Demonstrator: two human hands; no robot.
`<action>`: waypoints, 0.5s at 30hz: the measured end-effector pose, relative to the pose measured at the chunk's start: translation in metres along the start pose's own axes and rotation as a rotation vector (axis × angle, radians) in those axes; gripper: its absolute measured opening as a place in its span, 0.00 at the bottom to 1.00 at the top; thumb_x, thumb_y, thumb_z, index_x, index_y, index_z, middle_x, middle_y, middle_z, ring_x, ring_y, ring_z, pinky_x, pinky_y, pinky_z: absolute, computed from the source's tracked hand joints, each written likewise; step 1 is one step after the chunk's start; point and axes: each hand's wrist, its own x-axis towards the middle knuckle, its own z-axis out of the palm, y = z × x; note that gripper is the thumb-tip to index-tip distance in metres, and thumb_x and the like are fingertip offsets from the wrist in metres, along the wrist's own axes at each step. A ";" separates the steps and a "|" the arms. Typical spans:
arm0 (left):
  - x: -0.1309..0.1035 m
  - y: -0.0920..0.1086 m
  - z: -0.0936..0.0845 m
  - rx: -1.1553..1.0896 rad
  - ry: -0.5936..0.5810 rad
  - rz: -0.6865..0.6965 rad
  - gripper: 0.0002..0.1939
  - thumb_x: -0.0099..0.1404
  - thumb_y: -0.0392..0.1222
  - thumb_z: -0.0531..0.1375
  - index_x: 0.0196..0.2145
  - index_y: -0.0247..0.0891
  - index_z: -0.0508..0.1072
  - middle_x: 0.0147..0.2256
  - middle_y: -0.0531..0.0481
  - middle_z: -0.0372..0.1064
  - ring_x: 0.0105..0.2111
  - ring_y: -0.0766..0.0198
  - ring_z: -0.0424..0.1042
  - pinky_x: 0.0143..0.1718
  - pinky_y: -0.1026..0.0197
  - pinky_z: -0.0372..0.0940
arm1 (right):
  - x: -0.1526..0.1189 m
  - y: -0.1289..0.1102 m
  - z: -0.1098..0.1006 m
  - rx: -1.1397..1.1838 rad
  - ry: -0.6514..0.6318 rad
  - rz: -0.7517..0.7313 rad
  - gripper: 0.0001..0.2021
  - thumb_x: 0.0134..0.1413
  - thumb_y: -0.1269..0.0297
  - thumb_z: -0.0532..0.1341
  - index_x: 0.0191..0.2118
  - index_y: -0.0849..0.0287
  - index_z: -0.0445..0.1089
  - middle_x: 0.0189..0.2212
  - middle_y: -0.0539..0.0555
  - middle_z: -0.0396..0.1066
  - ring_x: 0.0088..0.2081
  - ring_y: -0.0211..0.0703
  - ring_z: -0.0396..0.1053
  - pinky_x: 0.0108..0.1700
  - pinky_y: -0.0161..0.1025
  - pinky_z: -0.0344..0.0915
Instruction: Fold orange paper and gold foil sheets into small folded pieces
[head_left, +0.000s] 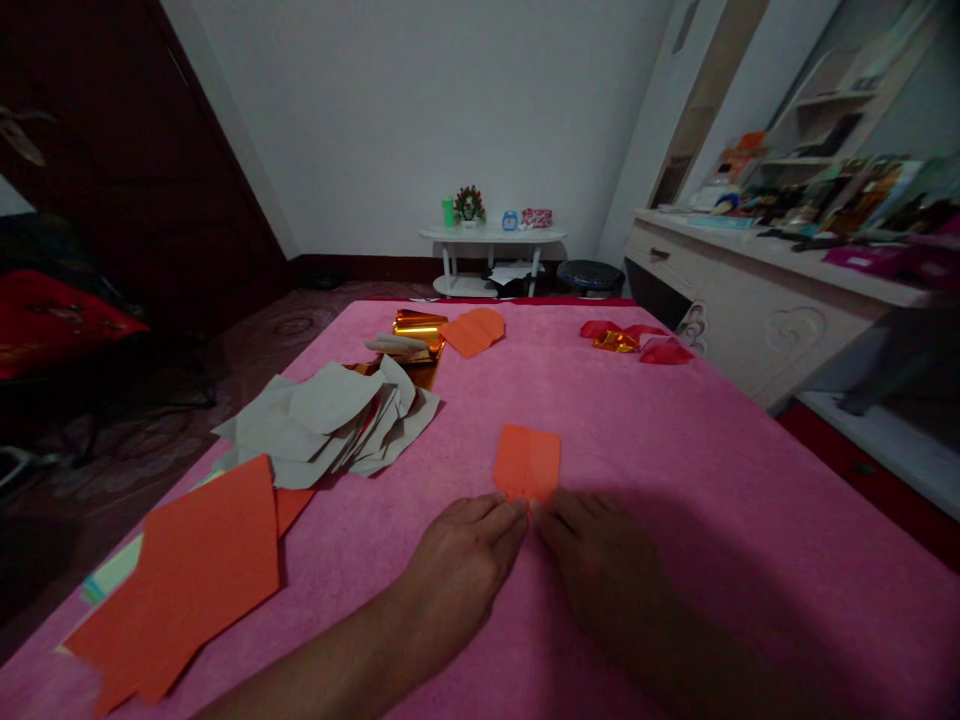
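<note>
A small folded piece of orange paper [528, 455] lies on the pink cloth [675, 450] in front of me, with a crease running down its middle. My left hand [466, 548] presses on its near left corner, fingers bent together. On the near right corner sits my right hand [604, 555], partly in shadow, its fingers also closed on the paper. Both thumbs meet close together at the near edge, where the hands hide part of the paper. To the left lie large orange sheets [206, 560] and a loose pile of grey cut papers [330, 410].
Farther back are a gold foil roll [420, 328], an orange heart-shaped paper [474, 330] and a red and gold bow [616, 341]. A white dresser [750, 290] stands at the right, a small white table [491, 236] by the wall.
</note>
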 end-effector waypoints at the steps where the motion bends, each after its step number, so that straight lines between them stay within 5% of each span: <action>1: 0.000 0.000 0.001 0.000 0.001 0.002 0.18 0.66 0.31 0.50 0.53 0.31 0.65 0.50 0.43 0.69 0.48 0.54 0.69 0.49 0.52 0.67 | 0.001 0.002 -0.001 -0.001 -0.021 -0.004 0.11 0.51 0.76 0.57 0.35 0.56 0.73 0.30 0.52 0.70 0.31 0.43 0.62 0.36 0.41 0.48; 6: 0.000 0.000 0.000 -0.012 0.003 0.008 0.18 0.66 0.30 0.49 0.52 0.33 0.66 0.50 0.43 0.69 0.48 0.55 0.69 0.50 0.53 0.66 | 0.013 0.012 -0.015 -0.097 -0.041 0.118 0.09 0.50 0.77 0.56 0.29 0.59 0.70 0.25 0.54 0.66 0.28 0.44 0.58 0.32 0.42 0.45; 11: 0.002 0.001 -0.002 -0.060 0.002 -0.021 0.16 0.68 0.32 0.48 0.50 0.34 0.67 0.45 0.44 0.72 0.45 0.57 0.70 0.48 0.55 0.67 | 0.013 0.004 -0.007 0.099 0.030 -0.084 0.10 0.58 0.73 0.53 0.34 0.57 0.71 0.28 0.53 0.65 0.30 0.43 0.57 0.34 0.41 0.46; 15: 0.003 0.001 0.000 -0.047 0.042 -0.016 0.16 0.69 0.33 0.46 0.50 0.34 0.67 0.44 0.43 0.72 0.46 0.57 0.70 0.49 0.53 0.67 | 0.021 0.008 -0.001 0.116 -0.043 -0.029 0.10 0.56 0.74 0.54 0.33 0.57 0.72 0.28 0.53 0.65 0.30 0.43 0.57 0.33 0.40 0.47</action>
